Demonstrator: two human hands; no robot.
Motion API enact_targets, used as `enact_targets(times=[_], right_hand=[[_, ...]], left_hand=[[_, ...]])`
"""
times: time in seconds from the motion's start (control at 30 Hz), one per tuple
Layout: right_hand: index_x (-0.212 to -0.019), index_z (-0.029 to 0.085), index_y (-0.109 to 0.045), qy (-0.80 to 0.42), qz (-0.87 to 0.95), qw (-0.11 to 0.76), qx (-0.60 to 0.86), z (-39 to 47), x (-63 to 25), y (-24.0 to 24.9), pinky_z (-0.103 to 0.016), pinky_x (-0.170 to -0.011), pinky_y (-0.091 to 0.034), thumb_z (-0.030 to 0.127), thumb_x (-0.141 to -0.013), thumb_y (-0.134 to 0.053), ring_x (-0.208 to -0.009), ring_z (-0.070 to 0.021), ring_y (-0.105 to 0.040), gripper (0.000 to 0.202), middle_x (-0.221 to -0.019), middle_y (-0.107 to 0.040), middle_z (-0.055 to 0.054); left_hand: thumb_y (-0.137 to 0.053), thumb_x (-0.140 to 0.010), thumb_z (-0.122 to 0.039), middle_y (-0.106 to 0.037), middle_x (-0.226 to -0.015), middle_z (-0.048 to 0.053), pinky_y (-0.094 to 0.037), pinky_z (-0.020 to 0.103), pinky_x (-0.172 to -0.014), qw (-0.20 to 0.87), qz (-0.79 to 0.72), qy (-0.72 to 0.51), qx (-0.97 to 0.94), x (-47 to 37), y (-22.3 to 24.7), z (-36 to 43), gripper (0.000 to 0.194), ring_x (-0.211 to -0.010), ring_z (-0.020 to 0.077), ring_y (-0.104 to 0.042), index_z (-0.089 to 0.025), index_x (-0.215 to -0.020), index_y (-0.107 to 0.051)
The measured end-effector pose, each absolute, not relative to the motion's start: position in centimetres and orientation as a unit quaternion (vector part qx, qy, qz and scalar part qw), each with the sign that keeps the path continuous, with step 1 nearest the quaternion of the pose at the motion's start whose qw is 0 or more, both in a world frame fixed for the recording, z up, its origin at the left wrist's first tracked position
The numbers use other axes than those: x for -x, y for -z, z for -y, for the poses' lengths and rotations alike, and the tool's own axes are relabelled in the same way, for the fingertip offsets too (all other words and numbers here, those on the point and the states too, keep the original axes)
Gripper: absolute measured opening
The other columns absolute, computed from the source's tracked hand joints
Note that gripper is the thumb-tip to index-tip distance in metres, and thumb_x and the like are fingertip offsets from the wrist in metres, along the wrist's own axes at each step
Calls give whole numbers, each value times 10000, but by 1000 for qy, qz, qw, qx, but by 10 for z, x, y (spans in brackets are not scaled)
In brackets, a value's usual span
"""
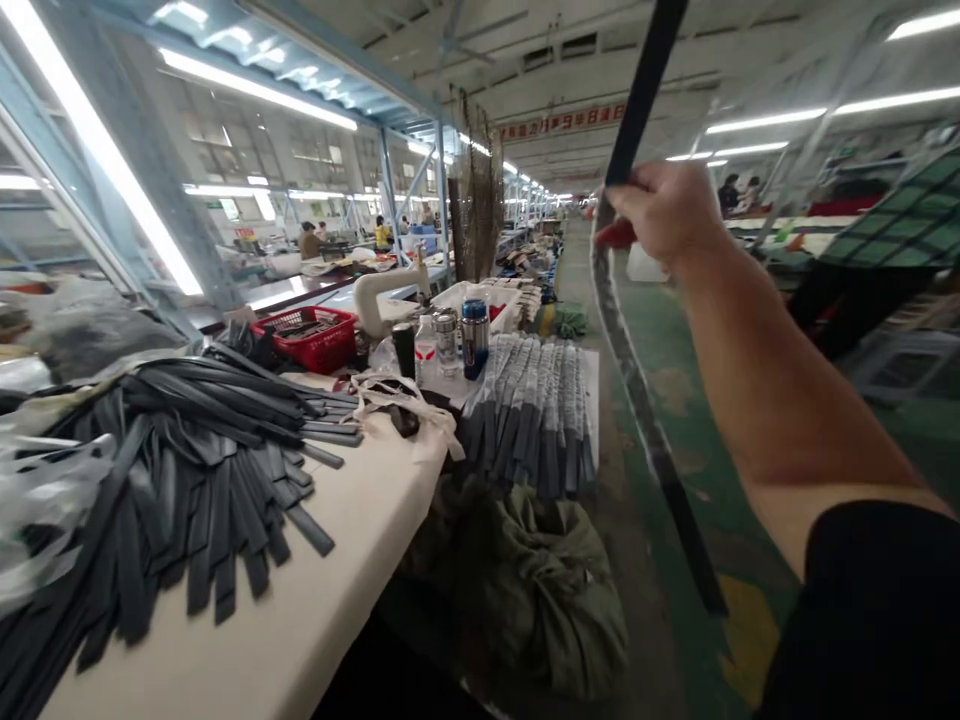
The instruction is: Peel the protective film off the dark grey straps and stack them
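My right hand (660,215) is raised at the upper right, its fingers closed on a long dark strip (649,85). The strip runs up out of view above the hand and hangs down below it, with a whitish middle stretch and a dark lower end over the floor. A large pile of dark grey strips (217,470) lies on the cream-covered table (360,550) at the left. Beyond its far corner, bundled strips (532,410) with whitish upper parts and dark ends lie in a row. My left hand does not show.
Bottles (475,340) and a red basket (315,340) stand behind the table. An olive cloth bundle (559,590) sits below the strip row. A person in a checked garment (900,220) is at the right edge.
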State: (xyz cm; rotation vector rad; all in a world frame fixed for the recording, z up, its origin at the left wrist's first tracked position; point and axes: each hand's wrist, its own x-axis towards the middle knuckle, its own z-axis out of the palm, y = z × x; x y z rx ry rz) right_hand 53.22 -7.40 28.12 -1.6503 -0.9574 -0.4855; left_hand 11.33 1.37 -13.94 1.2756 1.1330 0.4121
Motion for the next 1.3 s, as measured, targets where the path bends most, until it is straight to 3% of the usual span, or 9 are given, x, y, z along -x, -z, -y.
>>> enact_targets(times=[0.1, 0.2, 0.37, 0.53, 0.7, 0.83, 0.93, 1.13, 1.3], right_hand=[[-1000, -73, -608, 342, 372, 525, 685, 50, -563, -318, -107, -580, -367, 279, -938, -462, -565, 49, -582, 385, -856, -712, 17], [-1081, -22, -610, 431, 388, 453, 677, 34, -573, -321, -130, -750, -400, 278, -974, -455, -803, 2, -628, 355, -947, -716, 9], [-1133, 65, -635, 328, 461, 400, 721, -5, -570, -228, -260, -951, -422, 160, -995, -515, -1010, -127, -607, 206, -1117, -705, -91], [-1023, 142, -662, 208, 538, 337, 744, -31, -556, -77, -400, -895, -529, 287, -965, -606, -962, -189, -659, 166, -1057, -691, -54], [-1073, 149, -662, 132, 563, 265, 772, -20, -545, 14, -435, -927, -539, 295, -958, -625, -1065, -214, -642, 189, -1183, -661, -75], [-1071, 146, -682, 90, 571, 220, 786, -4, -541, 20, -432, -996, -498, 142, -940, -600, -1156, -219, -611, 154, -1291, -631, -85], [-1011, 131, -732, 62, 576, 196, 791, -2, -545, 10, -379, -1016, -468, -14, -874, -510, -1162, -232, -617, 299, -1314, -631, -136], [-1111, 167, -733, 80, 560, 178, 805, -13, -544, -6, -384, -825, -522, -7, -879, -437, -1005, -278, -680, 414, -1368, -601, -169], [-1337, 122, -566, 160, 529, 229, 802, -24, -490, -24, -427, -946, -471, 127, -977, -352, -1242, -315, -553, 419, -1451, -497, -220]], left_hand=[[-691, -754, -543, -777, -1008, 33, -586, 510, -818, 625, -489, -200, -574, -156, 134, -32, 347, -1126, 411, -651, -335, -1024, -755], [-664, -747, -532, -771, -1035, -31, -597, 538, -728, 596, -496, -212, -595, -182, 128, -43, 344, -1085, 409, -672, -453, -1077, -718], [-637, -749, -544, -773, -960, -109, -579, 512, -648, 577, -494, -218, -613, -184, 120, -51, 343, -1046, 413, -683, -552, -1089, -682], [-747, -753, -486, -730, -1117, 40, -586, 417, -737, 560, -480, -206, -643, -175, 116, -58, 433, -1077, 306, -666, -431, -1173, -659], [-585, -912, -486, -660, -1207, 106, -539, 469, -907, 581, -457, -187, -647, -185, 116, -59, 445, -1013, 216, -649, -165, -1220, -601], [-573, -913, -493, -666, -1183, 80, -552, 449, -887, 591, -484, -178, -621, -156, 122, -55, 430, -1022, 244, -652, -192, -1219, -602], [-604, -916, -413, -646, -1194, 59, -558, 416, -864, 583, -538, -185, -580, -106, 125, -49, 306, -1082, 271, -626, -235, -1163, -630], [-592, -925, -402, -619, -1227, 67, -550, 433, -892, 588, -591, -189, -518, -39, 129, -12, 341, -1072, 267, -620, -178, -1181, -618], [-658, -843, -523, -713, -1027, 60, -544, 402, -871, 624, -581, -158, -499, -10, 152, 37, 373, -964, 252, -665, -219, -1057, -688]])
